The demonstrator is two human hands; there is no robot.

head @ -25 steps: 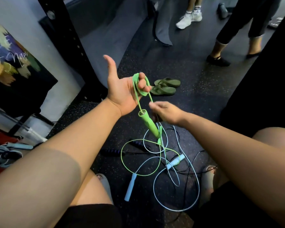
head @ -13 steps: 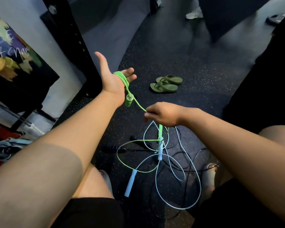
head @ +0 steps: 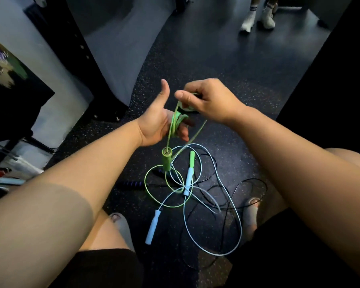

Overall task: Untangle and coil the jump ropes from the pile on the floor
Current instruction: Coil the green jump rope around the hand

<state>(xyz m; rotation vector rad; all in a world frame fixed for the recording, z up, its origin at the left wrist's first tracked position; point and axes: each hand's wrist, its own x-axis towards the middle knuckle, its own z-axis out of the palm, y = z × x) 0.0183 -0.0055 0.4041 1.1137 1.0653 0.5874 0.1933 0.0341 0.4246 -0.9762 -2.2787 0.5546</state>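
Coiling | left hand (head: 154,125) held open, thumb up, serving as spool for green rope (head: 176,121) | right hand (head: 210,98) pinches strand, feeding next wrap.

We see the green rope (head: 175,124) wound in several loops round the fingers of the left hand (head: 154,125), with a strand pinched in the right hand (head: 210,98) and one green handle (head: 167,161) dangling below. Under it the pale blue rope (head: 153,226) and the black rope (head: 131,185) lie tangled together on the floor.
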